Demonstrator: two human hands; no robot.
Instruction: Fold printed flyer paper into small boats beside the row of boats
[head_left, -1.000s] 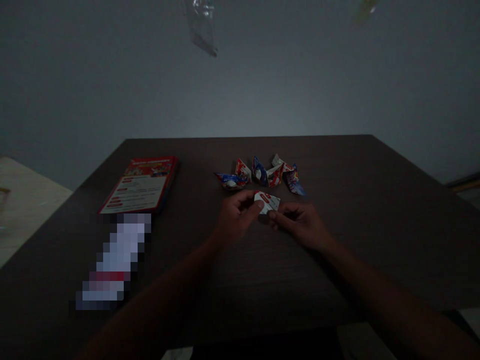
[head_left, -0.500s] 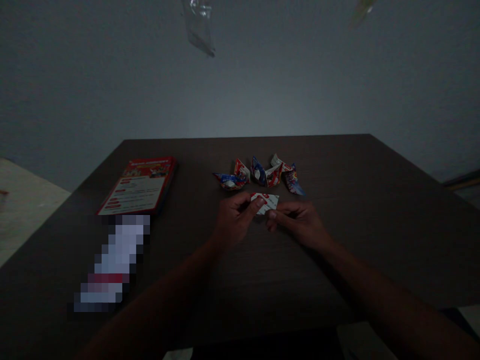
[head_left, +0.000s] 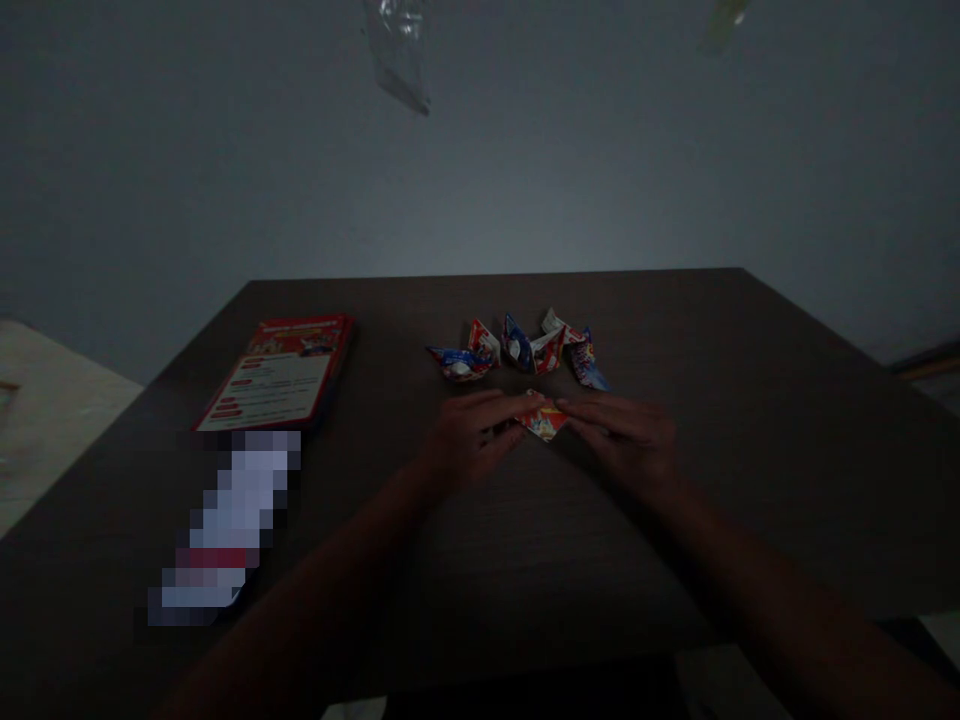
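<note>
A small piece of folded paper (head_left: 545, 420) lies between my two hands, its red printed face showing. My left hand (head_left: 476, 428) has its fingers stretched together over the paper's left edge, with the thumb below them. From the other side, my right hand (head_left: 626, 430) holds the right edge with its fingertips and thumb. Just beyond my hands stand several folded paper boats, among them a blue paper boat (head_left: 459, 364), a red and white paper boat (head_left: 550, 350) and another blue paper boat (head_left: 516, 342). Parts of the paper are hidden under my fingers.
A stack of red-bordered printed sheets (head_left: 274, 375) lies on the left of the dark table (head_left: 750, 400). Nearer to me is a pixelated pale object (head_left: 232, 525), close to my left forearm. A clear plastic bag (head_left: 401, 55) hangs on the wall behind.
The paper has turned from its white patterned side to its red printed side. Both hands have shifted slightly right, and their fingers now stretch over its edges.
</note>
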